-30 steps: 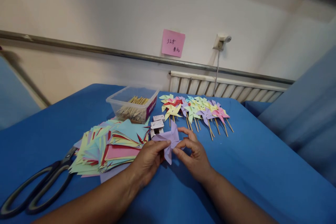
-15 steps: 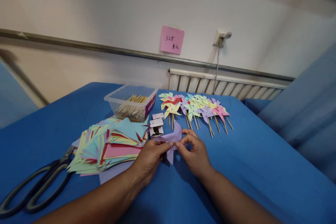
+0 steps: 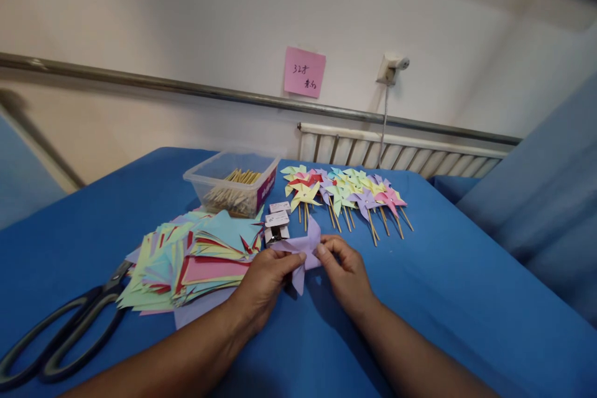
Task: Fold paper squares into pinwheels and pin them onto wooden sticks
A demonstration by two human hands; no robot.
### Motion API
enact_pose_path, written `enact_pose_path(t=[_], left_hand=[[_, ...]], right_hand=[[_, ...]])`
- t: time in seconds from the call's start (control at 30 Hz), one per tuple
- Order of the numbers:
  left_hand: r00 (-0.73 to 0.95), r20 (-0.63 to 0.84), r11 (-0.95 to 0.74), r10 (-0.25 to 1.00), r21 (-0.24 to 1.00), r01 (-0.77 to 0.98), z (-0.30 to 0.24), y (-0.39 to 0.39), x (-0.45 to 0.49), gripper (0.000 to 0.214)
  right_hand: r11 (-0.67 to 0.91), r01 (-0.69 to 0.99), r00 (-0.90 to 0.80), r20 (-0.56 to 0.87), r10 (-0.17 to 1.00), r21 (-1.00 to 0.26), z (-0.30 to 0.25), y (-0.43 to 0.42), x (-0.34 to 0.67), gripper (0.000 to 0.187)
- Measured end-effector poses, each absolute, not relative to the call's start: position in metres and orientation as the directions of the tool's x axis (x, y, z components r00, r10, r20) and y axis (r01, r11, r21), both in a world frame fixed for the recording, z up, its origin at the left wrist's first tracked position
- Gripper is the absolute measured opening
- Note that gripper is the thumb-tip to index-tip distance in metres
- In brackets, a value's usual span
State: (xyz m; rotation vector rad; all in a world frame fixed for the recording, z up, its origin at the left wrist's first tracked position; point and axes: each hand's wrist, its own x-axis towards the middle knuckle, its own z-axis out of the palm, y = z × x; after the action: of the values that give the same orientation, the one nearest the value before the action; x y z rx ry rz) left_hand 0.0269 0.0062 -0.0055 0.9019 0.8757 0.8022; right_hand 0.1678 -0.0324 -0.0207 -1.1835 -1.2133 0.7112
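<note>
A purple paper pinwheel [image 3: 302, 247] is held between both hands just above the blue table [image 3: 448, 298]. My left hand [image 3: 263, 283] pinches its left side with thumb and fingers. My right hand [image 3: 345, 270] pinches the folded flaps at its centre from the right. Left of my hands lies a spread pile of cut coloured paper squares [image 3: 196, 258]. Small white boxes [image 3: 277, 224] sit just beyond the pinwheel.
Finished pinwheels on sticks [image 3: 345, 196] lie in a row at the back. A clear plastic tub of wooden sticks [image 3: 233, 186] stands at the back left. Large black scissors [image 3: 65, 336] lie at the near left. Behind the table are a radiator [image 3: 396, 152] and a wall.
My right hand's fingers have closed in from spread onto the pinwheel's centre, pressing the flaps together. The pinwheel and left hand have hardly shifted.
</note>
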Motion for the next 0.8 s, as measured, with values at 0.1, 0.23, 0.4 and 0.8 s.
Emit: enact_pose_path(t=[0.1, 0.23, 0.4, 0.8], left_hand=[[0.43, -0.303, 0.418, 0.851, 0.886, -0.203, -0.0037, 0.0071, 0.0261, 0.019], [0.46, -0.319, 0.431, 0.829, 0.888, -0.16, -0.0009, 0.0078, 0.0254, 0.019], [0.462, -0.285, 0.363, 0.84, 0.928, -0.089, -0.0002, 0.0103, 0.0247, 0.022], [0.402, -0.233, 0.256, 0.886, 0.967, -0.002, 0.001, 0.0123, 0.0256, 0.023]], right_hand=[[0.221, -0.008, 0.326, 0.206, 0.923, -0.975, -0.0194, -0.032, 0.1713, 0.024], [0.156, -0.223, 0.265, 0.095, 0.96, -0.962, -0.0182, -0.03, 0.1756, 0.027], [0.068, -0.353, 0.101, 0.034, 0.994, -0.933, -0.018, -0.0278, 0.1721, 0.034], [0.098, -0.349, 0.088, 0.071, 0.994, -0.932, -0.0243, -0.0258, 0.1665, 0.029]])
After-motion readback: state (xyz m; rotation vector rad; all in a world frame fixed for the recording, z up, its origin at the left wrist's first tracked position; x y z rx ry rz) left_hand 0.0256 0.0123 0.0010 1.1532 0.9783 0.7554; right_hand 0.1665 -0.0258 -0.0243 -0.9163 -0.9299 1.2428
